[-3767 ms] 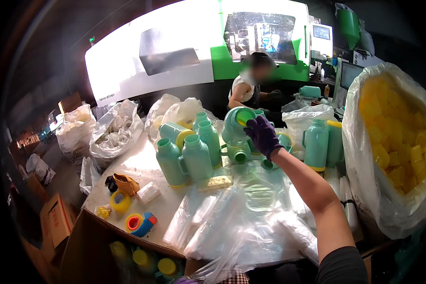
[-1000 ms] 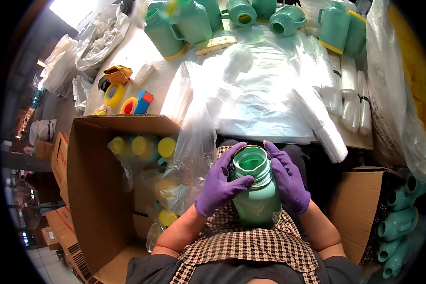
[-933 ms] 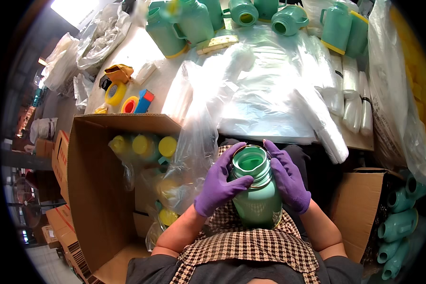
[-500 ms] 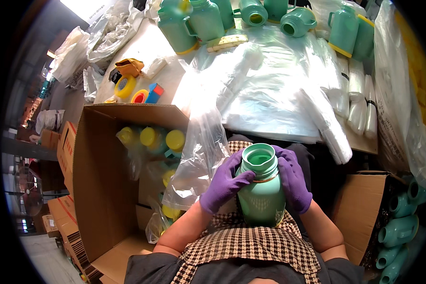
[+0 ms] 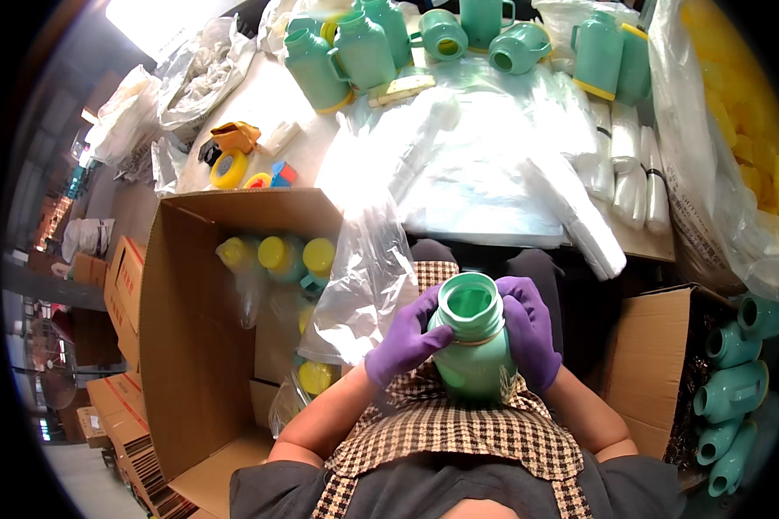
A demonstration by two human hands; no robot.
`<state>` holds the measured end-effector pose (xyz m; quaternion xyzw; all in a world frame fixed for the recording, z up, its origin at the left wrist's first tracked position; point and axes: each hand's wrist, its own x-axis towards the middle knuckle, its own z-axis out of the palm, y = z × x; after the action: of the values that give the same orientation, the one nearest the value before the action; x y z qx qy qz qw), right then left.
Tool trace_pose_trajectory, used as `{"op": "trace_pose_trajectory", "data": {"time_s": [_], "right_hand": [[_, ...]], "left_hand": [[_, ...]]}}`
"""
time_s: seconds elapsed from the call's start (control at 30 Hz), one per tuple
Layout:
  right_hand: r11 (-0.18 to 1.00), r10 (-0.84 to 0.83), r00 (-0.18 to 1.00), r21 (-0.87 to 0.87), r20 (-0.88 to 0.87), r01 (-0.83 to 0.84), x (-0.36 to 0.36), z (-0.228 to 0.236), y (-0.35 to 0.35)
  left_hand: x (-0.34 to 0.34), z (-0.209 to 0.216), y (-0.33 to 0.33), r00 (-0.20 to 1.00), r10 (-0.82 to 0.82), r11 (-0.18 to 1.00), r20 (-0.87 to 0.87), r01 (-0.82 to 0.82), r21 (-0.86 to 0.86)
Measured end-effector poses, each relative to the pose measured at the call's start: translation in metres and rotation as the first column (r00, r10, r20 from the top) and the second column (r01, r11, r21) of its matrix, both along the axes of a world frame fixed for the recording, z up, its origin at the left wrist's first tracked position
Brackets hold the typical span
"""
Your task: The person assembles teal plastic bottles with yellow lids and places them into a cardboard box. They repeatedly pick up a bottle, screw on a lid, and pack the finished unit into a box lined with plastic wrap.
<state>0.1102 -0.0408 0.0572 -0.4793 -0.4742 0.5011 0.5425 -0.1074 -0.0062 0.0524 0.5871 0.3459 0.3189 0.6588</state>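
A green thermos flask body (image 5: 473, 368) without a lid stands in my lap, its round mouth facing up at me. My left hand (image 5: 407, 337), in a purple glove, grips it on the left just below the neck, thumb across the front. On the opposite side my right hand (image 5: 530, 331), gloved alike, is curled against the shoulder of the flask; its fingertips are partly hidden behind it. A thin brownish band circles the base of the neck. Beside my left hand a clear plastic bag (image 5: 363, 281) hangs from the table edge.
An open cardboard box (image 5: 195, 329) on my left holds yellow-capped flasks (image 5: 273, 253). More green flasks (image 5: 362, 52) stand or lie along the table's far side, behind stacked clear bags (image 5: 476, 186). To my right a carton (image 5: 649, 368) holds flask bodies (image 5: 731, 389); a sack of yellow parts (image 5: 753, 112) stands beyond.
The flask has tilted slightly, its mouth turning more toward me, and my fingers have shifted around its neck. The whole view has moved a little.
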Motion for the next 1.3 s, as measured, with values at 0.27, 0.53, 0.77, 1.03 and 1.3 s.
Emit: {"op": "trace_pose_trajectory", "data": {"time_s": [0.27, 0.53, 0.77, 1.03, 1.3], "right_hand": [[0.434, -0.12, 0.708, 0.678, 0.696, -0.593, 0.008, 0.048, -0.012], [0.522, -0.772, 0.237, 0.8, 0.59, -0.296, 0.233, 0.184, 0.055], [0.514, -0.274, -0.254, 0.365, 0.928, 0.777, 0.675, 0.12, 0.096], [0.478, -0.782, 0.009, 0.591, 0.623, 0.649, 0.656, 0.103, 0.102], [0.26, 0.273, -0.15, 0.077, 0.95, 0.962, 0.589, 0.136, 0.138]], "left_hand": [[0.023, 0.017, 0.039, 0.946, -0.033, 0.999, 0.323, 0.038, -0.009], [0.024, -0.01, -0.003, 0.982, 0.032, 0.996, -0.188, -0.014, 0.092], [0.031, -0.039, 0.028, 0.961, 0.21, 0.972, 0.18, -0.186, -0.142], [-0.004, -0.058, 0.034, 0.69, 0.454, 0.871, 0.564, -0.21, -0.443], [-0.022, -0.018, 0.012, 0.895, 0.376, 0.926, 0.239, -0.371, -0.067]]}}
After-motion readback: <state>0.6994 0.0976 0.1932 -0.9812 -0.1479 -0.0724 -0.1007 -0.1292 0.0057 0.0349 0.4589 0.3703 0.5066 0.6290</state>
